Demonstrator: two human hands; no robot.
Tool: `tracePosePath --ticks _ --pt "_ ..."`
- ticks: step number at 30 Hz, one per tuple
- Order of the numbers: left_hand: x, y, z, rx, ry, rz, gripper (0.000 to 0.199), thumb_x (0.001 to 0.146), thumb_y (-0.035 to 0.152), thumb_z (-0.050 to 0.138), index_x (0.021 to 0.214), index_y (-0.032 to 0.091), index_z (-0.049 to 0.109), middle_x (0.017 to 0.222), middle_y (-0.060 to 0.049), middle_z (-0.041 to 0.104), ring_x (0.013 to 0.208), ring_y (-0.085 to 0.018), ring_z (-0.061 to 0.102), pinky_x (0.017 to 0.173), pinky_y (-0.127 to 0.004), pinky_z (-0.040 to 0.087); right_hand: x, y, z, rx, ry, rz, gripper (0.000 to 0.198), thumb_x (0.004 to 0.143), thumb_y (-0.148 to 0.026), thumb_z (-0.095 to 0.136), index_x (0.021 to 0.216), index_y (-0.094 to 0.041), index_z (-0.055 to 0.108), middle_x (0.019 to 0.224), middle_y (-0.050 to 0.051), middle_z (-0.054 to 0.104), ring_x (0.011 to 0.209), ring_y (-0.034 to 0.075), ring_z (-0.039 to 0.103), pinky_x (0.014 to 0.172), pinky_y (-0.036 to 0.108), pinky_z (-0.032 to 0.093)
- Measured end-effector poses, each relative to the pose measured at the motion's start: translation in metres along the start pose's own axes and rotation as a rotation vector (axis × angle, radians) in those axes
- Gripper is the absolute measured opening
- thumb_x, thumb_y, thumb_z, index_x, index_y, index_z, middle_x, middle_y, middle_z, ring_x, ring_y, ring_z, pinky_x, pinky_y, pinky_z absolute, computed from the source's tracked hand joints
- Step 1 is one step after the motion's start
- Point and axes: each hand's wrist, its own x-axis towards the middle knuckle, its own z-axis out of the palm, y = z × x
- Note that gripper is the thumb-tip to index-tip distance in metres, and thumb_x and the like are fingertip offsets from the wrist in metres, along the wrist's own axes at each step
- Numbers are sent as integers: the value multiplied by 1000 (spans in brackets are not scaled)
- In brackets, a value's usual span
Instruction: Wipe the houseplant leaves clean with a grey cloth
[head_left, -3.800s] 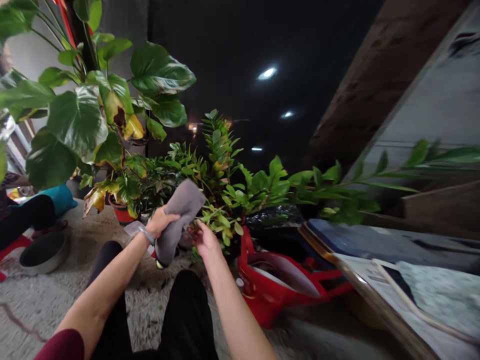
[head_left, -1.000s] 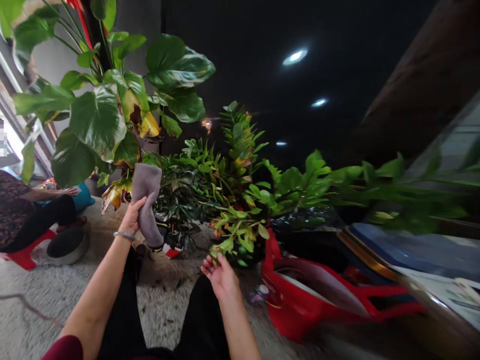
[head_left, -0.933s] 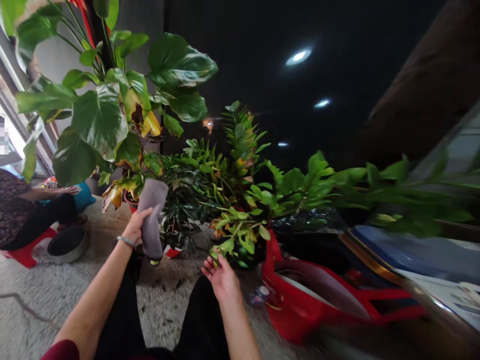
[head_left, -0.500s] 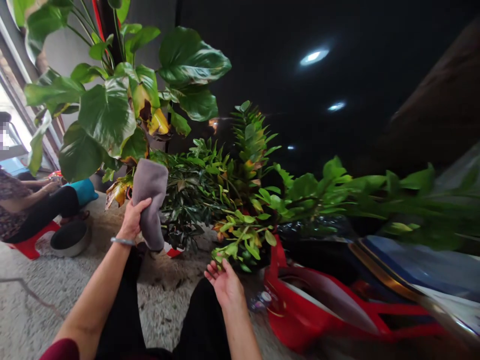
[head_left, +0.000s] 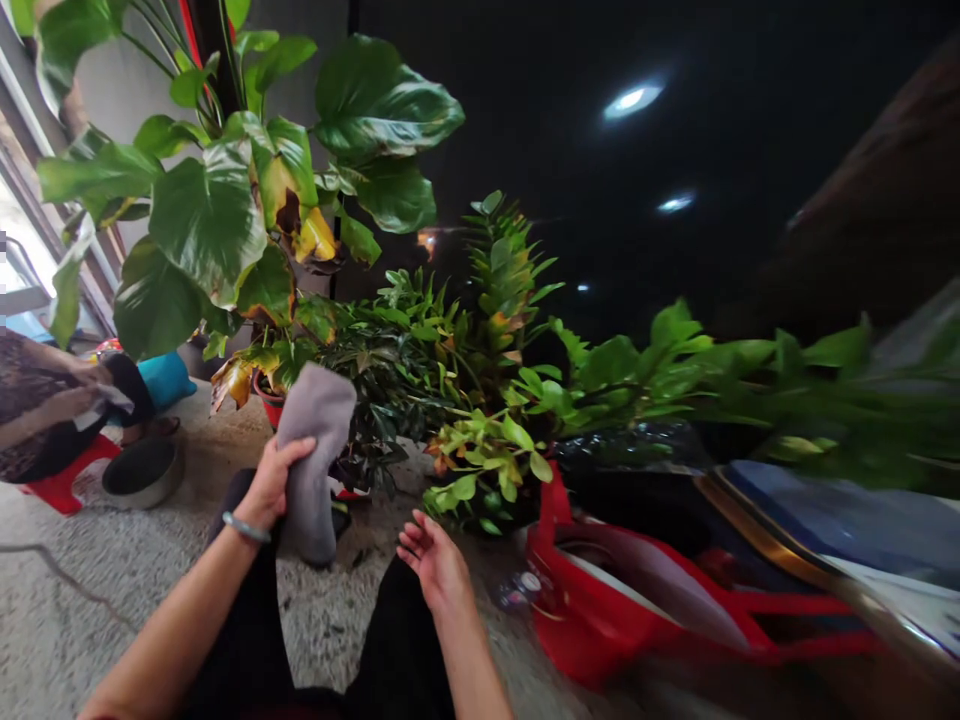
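My left hand [head_left: 274,478] is closed around a soft grey cloth piece [head_left: 319,470], long and sock-like in shape, and a bracelet circles that wrist. The cloth stands up above the fingers and hangs down below them. To the right, my right hand [head_left: 435,560] is palm up over my leg, its fingers loosely bent and apart, holding nothing. Just beyond it is a low plant [head_left: 487,455] with yellow-green leaves; a gap shows between the fingertips and the leaves.
A large-leaved plant [head_left: 210,220] rises at the left. A red bag [head_left: 592,640] and a plastic bottle [head_left: 517,592] are at the right. At far left, a person [head_left: 45,410] sits on a red stool [head_left: 67,480] beside a round basin [head_left: 142,475]. Concrete floor [head_left: 82,590] lies below.
My left hand has moved down and slightly right with the grey cloth. My right hand has shifted a little left, away from the low plant's leaves.
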Motion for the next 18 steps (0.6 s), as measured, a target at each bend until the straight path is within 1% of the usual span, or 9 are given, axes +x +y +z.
tracePosePath --ticks 2,4,5,7,10,12,13,15,18 --pt "24 31 19 -41 30 172 51 50 34 91 92 16 70 72 0 72 58 -15 64 58 -27 53 -1 15 -2 -93 27 0 38 60 -40 87 87 -18 72 67 3 75 55 18 69 51 27 52" --pt "46 38 31 -43 18 227 52 48 33 91 92 15 70 73 0 72 61 -15 64 62 -27 54 -1 28 -3 -163 35 7 39 55 -40 90 81 -18 71 64 3 74 54 17 68 49 25 51" --pt "53 32 34 -16 12 213 51 48 33 90 92 15 70 73 0 72 61 -15 64 62 -27 54 -2 33 -3 -182 28 9 40 53 -40 91 78 -18 70 63 3 74 53 17 68 48 24 51" --pt "55 3 30 93 5 119 47 47 31 90 87 15 71 71 -1 72 61 -16 63 61 -27 52 -1 39 -4 -195 8 -2 42 50 -41 93 75 -18 69 61 2 73 52 17 67 46 23 51" --pt "31 -48 11 260 -95 -108 37 47 27 88 78 16 72 69 -3 73 60 -18 63 58 -28 50 -1 39 -7 -204 -19 -35 46 47 -47 93 76 -17 71 61 3 73 51 16 67 45 23 51" --pt "9 -61 0 265 -194 -205 35 46 26 87 77 16 73 68 -4 73 58 -19 63 57 -28 50 -1 37 -11 -209 -37 -48 50 46 -49 94 77 -17 73 63 3 74 52 16 67 45 23 52" --pt "1 -57 -2 244 -235 -211 36 47 26 87 79 16 74 69 -4 74 58 -18 63 57 -28 50 -1 36 -13 -205 -48 -53 50 46 -49 94 77 -16 73 64 4 74 53 16 67 46 24 52" --pt "-5 -31 4 188 -286 -136 39 48 27 88 84 15 75 73 -4 74 59 -18 64 58 -27 51 -2 36 -16 -181 -63 -62 49 48 -48 94 79 -17 74 65 3 75 55 16 68 48 24 54" --pt "17 25 25 94 -265 99 45 48 27 88 89 14 75 78 -4 75 63 -18 65 60 -26 52 -3 38 -18 -159 -55 -71 49 49 -47 94 81 -16 74 66 4 75 55 16 68 51 24 55"
